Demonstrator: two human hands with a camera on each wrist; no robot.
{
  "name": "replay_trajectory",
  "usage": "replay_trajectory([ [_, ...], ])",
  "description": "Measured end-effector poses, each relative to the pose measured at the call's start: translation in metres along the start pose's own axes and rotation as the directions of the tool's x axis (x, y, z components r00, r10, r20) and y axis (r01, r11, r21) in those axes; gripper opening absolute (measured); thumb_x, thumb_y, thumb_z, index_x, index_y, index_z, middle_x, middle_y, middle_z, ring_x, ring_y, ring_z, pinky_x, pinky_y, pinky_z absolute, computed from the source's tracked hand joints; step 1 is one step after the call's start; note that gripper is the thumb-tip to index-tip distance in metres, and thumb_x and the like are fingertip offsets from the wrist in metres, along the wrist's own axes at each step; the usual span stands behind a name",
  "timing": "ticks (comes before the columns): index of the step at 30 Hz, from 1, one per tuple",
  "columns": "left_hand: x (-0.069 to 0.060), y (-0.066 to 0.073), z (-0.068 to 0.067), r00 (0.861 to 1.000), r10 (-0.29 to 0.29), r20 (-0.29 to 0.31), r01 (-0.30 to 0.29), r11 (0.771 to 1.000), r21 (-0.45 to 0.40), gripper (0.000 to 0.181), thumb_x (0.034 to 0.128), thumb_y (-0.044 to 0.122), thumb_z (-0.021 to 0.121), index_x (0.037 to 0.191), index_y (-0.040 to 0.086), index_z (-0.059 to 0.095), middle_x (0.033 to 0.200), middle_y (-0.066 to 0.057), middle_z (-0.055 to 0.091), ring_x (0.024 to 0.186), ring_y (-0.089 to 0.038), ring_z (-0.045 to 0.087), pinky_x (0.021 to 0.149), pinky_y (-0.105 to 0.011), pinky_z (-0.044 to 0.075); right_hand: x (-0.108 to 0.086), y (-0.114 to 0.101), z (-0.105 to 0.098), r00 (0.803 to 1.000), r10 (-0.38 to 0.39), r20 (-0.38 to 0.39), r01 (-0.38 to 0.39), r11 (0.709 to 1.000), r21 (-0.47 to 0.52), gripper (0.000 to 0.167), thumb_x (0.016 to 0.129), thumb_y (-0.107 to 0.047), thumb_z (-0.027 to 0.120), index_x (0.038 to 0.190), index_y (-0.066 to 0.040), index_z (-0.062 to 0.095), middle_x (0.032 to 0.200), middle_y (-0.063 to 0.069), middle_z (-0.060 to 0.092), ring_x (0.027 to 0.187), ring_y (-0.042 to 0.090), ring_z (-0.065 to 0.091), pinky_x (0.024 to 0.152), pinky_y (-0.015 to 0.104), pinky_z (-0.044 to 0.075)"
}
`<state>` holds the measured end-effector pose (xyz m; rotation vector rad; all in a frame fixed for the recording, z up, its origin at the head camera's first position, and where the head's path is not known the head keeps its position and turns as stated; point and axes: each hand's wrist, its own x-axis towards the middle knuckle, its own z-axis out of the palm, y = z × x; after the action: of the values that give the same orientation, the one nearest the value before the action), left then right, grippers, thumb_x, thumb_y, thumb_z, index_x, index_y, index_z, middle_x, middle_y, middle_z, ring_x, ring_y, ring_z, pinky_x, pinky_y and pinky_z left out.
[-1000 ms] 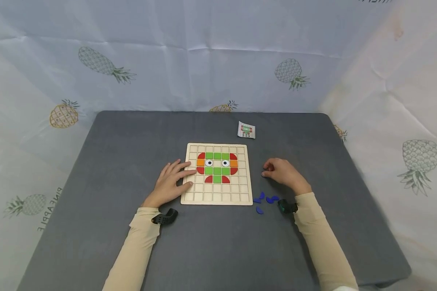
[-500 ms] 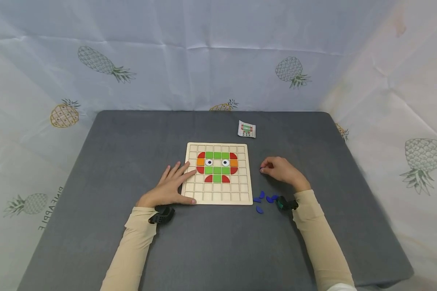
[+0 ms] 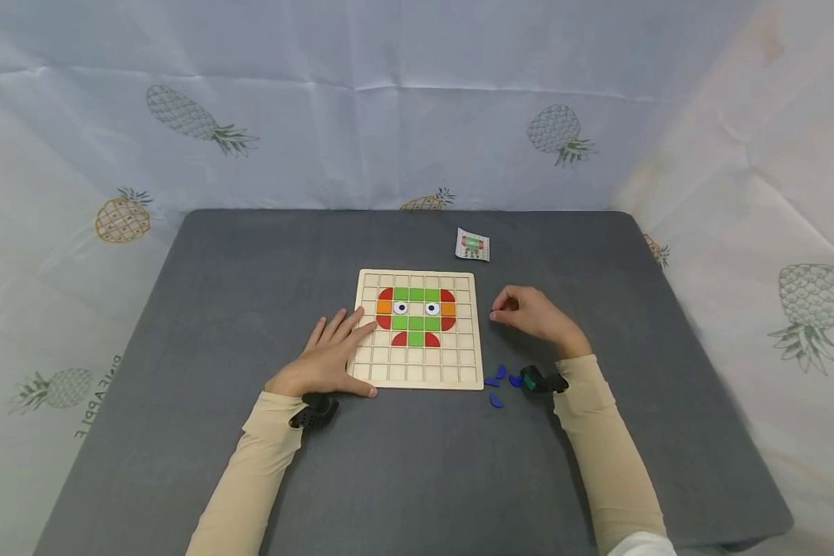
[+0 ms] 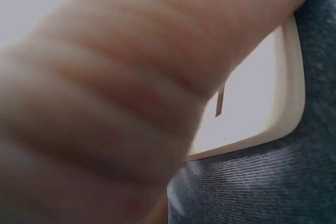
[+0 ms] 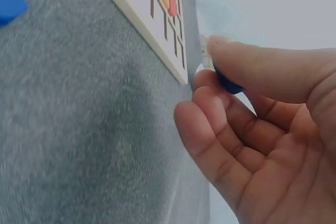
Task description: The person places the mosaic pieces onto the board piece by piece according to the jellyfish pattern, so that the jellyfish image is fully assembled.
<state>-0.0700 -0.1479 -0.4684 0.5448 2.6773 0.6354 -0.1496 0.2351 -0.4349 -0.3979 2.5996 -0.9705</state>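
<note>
A square wooden grid board (image 3: 459,363) lies on the grey table, with red, green and orange tiles and two eye tiles (image 3: 432,308) set in its squares. My left hand (image 3: 325,361) rests spread at the board's left side, its straight fingers on the edge and the thumb by the near left corner. To the right of the board, my right hand (image 3: 533,315) pinches a small blue tile (image 5: 229,83) between thumb and fingers, above the table. The thumb hides part of that tile.
Several blue curved tiles (image 3: 496,401) lie loose off the board's near right corner, close under the right wrist strap. A small printed card (image 3: 472,245) with a similar coloured figure lies behind the board. Pineapple-print cloth (image 3: 361,147) hangs behind the table.
My right hand, pinching the blue tile, has moved slightly left and away from me, closer to the board. The left thumb has slid from the board's left part down to its near corner.
</note>
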Motion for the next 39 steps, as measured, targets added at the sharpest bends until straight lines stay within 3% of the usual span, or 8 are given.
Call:
replay_trajectory([
  [5,0.004,0.002,-0.002,1.000,-0.004,-0.003,0.004,1.000,0.018,0.117,0.0695,0.061,0.085,0.162,0.020,0.027,0.173,-0.009,0.008,0.159,-0.040,0.001,0.127,-0.065,-0.003,0.001,-0.004,0.002,1.000,0.001,-0.027,-0.001,1.000,0.007,0.018,0.101,-0.018,0.063,0.112,-0.006,0.071,0.103,0.011,0.069,0.087,0.022,0.062,0.076,0.034,0.054],
  [11,0.010,0.003,-0.001,1.000,0.002,-0.027,-0.002,1.000,-0.001,0.116,0.0701,0.059,0.085,0.162,0.019,0.028,0.173,-0.010,0.007,0.158,-0.043,0.000,0.126,-0.068,-0.004,-0.001,-0.010,0.004,1.000,-0.003,-0.005,0.003,0.999,0.050,0.031,0.105,-0.010,0.052,0.134,-0.005,0.063,0.121,0.017,0.066,0.103,0.029,0.066,0.092,0.047,0.058],
  [16,0.012,0.000,0.005,0.998,0.012,-0.066,-0.012,1.000,-0.006,0.116,0.0700,0.062,0.084,0.162,0.020,0.028,0.173,-0.008,0.007,0.158,-0.041,-0.001,0.126,-0.065,-0.005,-0.002,-0.018,0.007,0.999,-0.013,-0.051,0.017,0.997,0.074,0.025,0.105,-0.009,0.053,0.125,-0.004,0.067,0.116,0.015,0.068,0.102,0.027,0.066,0.091,0.044,0.058],
  [21,0.011,-0.005,0.014,0.992,0.025,-0.122,-0.024,1.000,0.008,0.113,0.0722,0.067,0.080,0.162,0.021,0.029,0.173,-0.007,0.010,0.159,-0.037,0.001,0.128,-0.061,-0.003,0.000,-0.028,0.014,0.995,-0.057,-0.083,0.067,0.990,0.123,0.026,0.102,-0.008,0.058,0.127,-0.001,0.064,0.111,0.013,0.067,0.097,0.027,0.063,0.082,0.038,0.055],
  [28,0.008,-0.007,0.017,0.988,0.032,-0.152,-0.032,0.999,0.001,0.111,0.0731,0.066,0.080,0.162,0.021,0.030,0.172,-0.006,0.011,0.160,-0.036,0.001,0.129,-0.058,-0.004,-0.002,-0.040,0.025,0.999,-0.044,-0.021,0.048,0.972,0.230,0.027,0.103,-0.008,0.058,0.128,0.001,0.064,0.108,0.021,0.070,0.090,0.033,0.071,0.086,0.050,0.062],
  [35,0.008,-0.007,0.017,0.988,0.039,-0.151,-0.039,0.999,0.007,0.111,0.0742,0.066,0.079,0.162,0.021,0.028,0.173,-0.005,0.010,0.160,-0.034,0.000,0.130,-0.057,-0.005,0.000,-0.050,0.038,1.000,-0.030,0.008,0.028,0.984,0.177,0.021,0.101,-0.010,0.061,0.117,-0.002,0.070,0.104,0.015,0.071,0.088,0.024,0.067,0.077,0.036,0.061],
  [39,0.007,-0.006,0.016,0.987,0.043,-0.153,-0.043,0.999,0.002,0.111,0.0742,0.066,0.079,0.162,0.021,0.028,0.173,-0.006,0.010,0.160,-0.034,0.000,0.130,-0.057,-0.006,0.002,-0.053,0.047,0.998,-0.057,0.006,0.056,0.989,0.133,0.017,0.100,-0.012,0.063,0.112,-0.005,0.072,0.103,0.011,0.070,0.087,0.021,0.062,0.073,0.030,0.056],
])
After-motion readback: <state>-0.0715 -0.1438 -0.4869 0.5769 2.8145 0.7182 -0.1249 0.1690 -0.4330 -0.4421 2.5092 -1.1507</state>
